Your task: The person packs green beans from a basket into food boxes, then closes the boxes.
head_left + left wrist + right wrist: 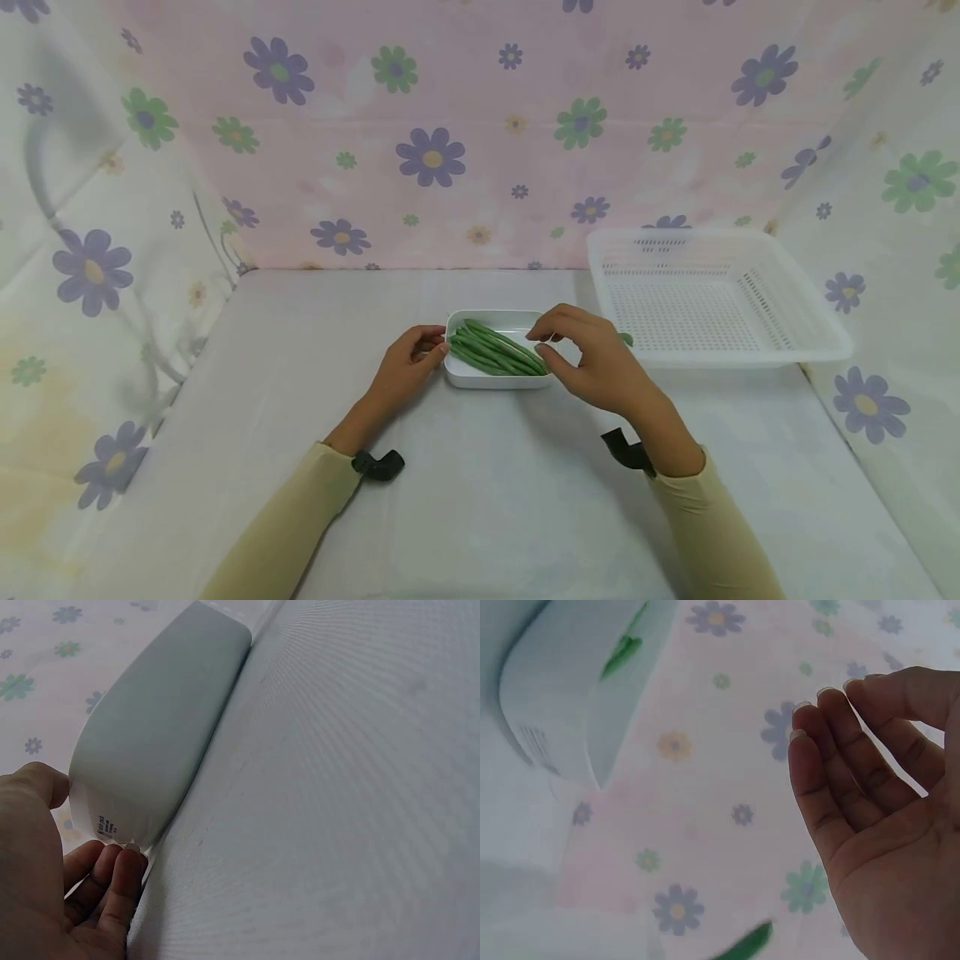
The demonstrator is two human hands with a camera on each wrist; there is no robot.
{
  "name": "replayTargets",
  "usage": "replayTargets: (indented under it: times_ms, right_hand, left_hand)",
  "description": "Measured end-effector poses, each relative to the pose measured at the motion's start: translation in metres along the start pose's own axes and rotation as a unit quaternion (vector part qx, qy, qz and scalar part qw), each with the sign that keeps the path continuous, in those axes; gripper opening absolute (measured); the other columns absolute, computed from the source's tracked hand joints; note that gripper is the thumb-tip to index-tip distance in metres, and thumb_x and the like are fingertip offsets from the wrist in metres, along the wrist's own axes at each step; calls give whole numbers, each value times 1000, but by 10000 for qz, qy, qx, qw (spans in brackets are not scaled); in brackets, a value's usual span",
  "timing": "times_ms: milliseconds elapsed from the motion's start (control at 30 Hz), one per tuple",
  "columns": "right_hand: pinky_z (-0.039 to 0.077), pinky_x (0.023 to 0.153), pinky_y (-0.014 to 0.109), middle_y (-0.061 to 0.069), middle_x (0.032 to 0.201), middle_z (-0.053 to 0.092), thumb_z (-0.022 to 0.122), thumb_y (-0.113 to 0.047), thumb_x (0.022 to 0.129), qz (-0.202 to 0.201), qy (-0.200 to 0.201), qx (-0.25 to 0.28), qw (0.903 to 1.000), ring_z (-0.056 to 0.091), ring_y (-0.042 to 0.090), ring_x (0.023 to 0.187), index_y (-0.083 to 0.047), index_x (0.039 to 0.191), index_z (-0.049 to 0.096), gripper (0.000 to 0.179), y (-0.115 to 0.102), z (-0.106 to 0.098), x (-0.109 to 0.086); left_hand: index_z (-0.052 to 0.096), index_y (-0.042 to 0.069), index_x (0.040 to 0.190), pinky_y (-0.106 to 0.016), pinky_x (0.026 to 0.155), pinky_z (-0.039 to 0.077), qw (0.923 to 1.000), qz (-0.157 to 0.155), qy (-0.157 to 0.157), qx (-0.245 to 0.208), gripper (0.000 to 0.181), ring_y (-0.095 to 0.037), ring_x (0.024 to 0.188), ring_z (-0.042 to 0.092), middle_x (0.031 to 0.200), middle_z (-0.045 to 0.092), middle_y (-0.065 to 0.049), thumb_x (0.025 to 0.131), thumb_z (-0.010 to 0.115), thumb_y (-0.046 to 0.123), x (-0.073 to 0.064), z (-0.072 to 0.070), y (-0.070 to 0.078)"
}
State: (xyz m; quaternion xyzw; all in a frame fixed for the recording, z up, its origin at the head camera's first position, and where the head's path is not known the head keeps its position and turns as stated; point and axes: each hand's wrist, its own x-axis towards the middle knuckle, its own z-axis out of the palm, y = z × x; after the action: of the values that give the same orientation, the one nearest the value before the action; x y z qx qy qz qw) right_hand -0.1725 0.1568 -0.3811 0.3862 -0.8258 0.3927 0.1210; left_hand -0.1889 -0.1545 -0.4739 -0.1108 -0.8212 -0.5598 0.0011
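Observation:
Green beans (495, 350) lie bunched in a small white rectangular dish (495, 382) at the middle of the table. My left hand (405, 367) holds the dish's left end; in the left wrist view the thumb touches the rim and bent fingers rest against the end wall. Above the dish's right end is my right hand (600, 358). The right wrist view shows its fingers (855, 765) loosely curved, holding nothing. A green tip (626, 339) pokes out behind that hand; the rest of it is hidden. A green piece (744, 945) also shows low in the right wrist view.
A white perforated basket (750, 357) stands at the back right, just beyond my right hand. Flower-printed cloth (465, 108) hangs behind the table and along both sides. A white cover (480, 500) lies over the tabletop.

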Motion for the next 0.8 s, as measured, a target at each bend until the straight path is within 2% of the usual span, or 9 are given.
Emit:
replayTargets:
  times_ms: [133,300,400,500,667,800]
  right_hand:
    - [55,89,30,-7,112,71,72,7,95,44,268,-226,9994,66,15,102,-13,113,74,27,0,-17,-4]
    - [53,90,30,0,118,72,71,9,95,195,531,-623,9965,67,17,105,-7,120,71,30,3,-40,-10]
    - [53,94,31,4,120,71,66,13,94,239,662,-766,9946,67,20,106,-2,122,68,32,0,-53,-12]
    - [52,93,25,4,120,70,59,20,92,254,716,-798,9939,67,19,105,-2,124,69,40,0,-64,-16]
    - [50,91,18,-2,121,69,57,22,89,492,443,-836,9943,66,14,105,-9,128,70,51,9,-77,-25]
    - [53,96,26,1,127,68,65,15,92,818,-86,-673,9943,67,24,110,-6,131,66,44,19,-84,-32]
  left_hand:
    - [59,-5,141,-14,86,50,10000,-29,20,-17,41,-34,116,64,128,65,-22,107,65,18,0,0,1]
    - [59,-5,141,-13,85,48,10000,-60,51,14,41,-34,116,63,127,65,-21,107,65,17,0,0,3]
    - [59,-6,141,-15,86,49,10000,-44,61,51,40,-33,116,64,127,66,-21,107,65,16,-1,1,3]
    - [59,-6,140,-16,87,49,9999,-26,72,78,39,-32,115,64,126,66,-20,107,64,15,-1,1,4]
    - [59,-6,141,-15,87,48,9999,-27,79,80,39,-33,116,63,126,65,-20,107,64,14,-1,1,4]
    - [58,-6,141,-14,86,47,10000,-18,46,43,40,-35,116,63,127,65,-21,107,64,14,-1,1,3]
